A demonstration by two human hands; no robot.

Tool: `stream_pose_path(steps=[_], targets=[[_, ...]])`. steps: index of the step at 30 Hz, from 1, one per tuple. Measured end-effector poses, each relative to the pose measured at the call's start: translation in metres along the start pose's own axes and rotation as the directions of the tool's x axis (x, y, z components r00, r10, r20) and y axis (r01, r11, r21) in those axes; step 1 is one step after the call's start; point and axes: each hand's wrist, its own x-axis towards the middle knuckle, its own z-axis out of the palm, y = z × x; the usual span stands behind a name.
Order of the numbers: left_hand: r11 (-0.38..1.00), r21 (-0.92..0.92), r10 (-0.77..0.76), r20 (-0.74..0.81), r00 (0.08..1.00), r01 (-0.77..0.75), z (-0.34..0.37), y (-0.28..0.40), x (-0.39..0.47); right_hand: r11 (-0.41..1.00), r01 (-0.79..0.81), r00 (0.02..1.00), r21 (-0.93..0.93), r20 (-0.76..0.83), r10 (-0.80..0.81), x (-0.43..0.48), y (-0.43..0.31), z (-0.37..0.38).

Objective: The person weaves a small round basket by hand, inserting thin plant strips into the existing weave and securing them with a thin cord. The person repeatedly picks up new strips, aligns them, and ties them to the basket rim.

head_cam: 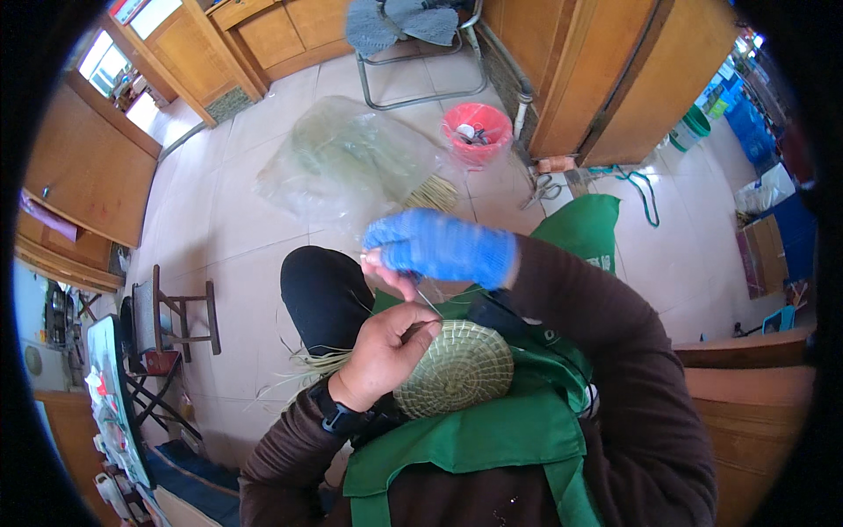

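Note:
A round coiled straw mat (pixel 456 369), stitched in spiral rows, rests on my lap over the green apron (pixel 461 448). My bare left hand (pixel 388 352) pinches its upper left edge between thumb and fingers. Loose straw strands (pixel 316 363) stick out to the left from beneath this hand. Above the mat, my right hand (pixel 435 250) wears a blue knit glove with the fingertips bare, and is slightly blurred. It holds a thin metal needle or awl (pixel 429 302), whose shaft slants down to the mat's edge by my left thumb. The tool's handle end is hidden in the hand.
A clear plastic bag (pixel 342 158) lies on the tiled floor, with a straw bundle (pixel 433 194) at its edge. Nearby stand a red bucket (pixel 477 135) and scissors (pixel 543 191). A metal-framed chair (pixel 421 102) is beyond; a folding stool (pixel 178 316) stands left.

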Motion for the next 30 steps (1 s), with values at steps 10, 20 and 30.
stream_pose_path(steps=[10, 20, 30], targets=[[0.994, 0.087, 0.061, 0.007, 0.998, -0.061, -0.004, -0.004, 0.003, 0.009, -0.382, 0.872, -0.924, -0.363, -0.328, -0.113, -0.033, -0.031], [0.980, 0.197, 0.049, -0.077, 0.996, -0.033, 0.003, 0.010, -0.003, -0.102, -0.267, 0.957, -0.958, -0.276, 0.089, -0.132, -0.040, 0.067], [0.992, 0.121, 0.037, -0.077, 0.996, -0.027, 0.006, 0.003, -0.006, 0.781, -0.093, 0.895, -0.617, -0.395, -0.205, -0.122, -0.001, 0.071]])
